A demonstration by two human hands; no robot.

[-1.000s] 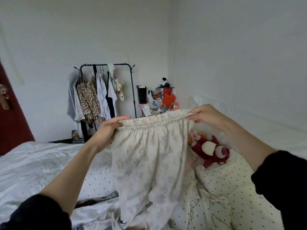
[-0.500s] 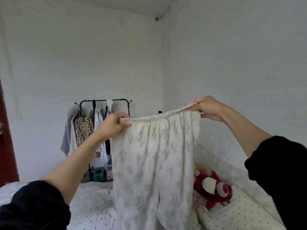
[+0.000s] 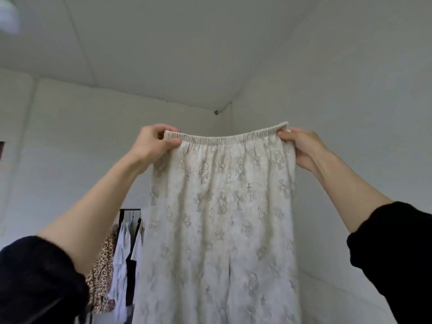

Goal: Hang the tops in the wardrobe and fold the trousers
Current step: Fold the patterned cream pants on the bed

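Observation:
A pair of cream trousers (image 3: 219, 218) with a faint cross pattern hangs full length in front of me, held high by the elastic waistband. My left hand (image 3: 152, 142) pinches the waistband's left end. My right hand (image 3: 301, 146) grips its right end. The band is stretched between them. The legs drop out of view at the bottom edge. Both forearms are raised, with black sleeves pushed up.
A black clothes rack (image 3: 129, 210) stands behind at lower left, partly hidden by my arm and the trousers. On it hang a leopard-print top (image 3: 101, 272) and white tops (image 3: 121, 260). White walls and ceiling fill the rest.
Both hands have lifted the trousers much higher, from just above the bed to above head height. My view has tilted up, so the bed and the red plush toy have dropped out of sight.

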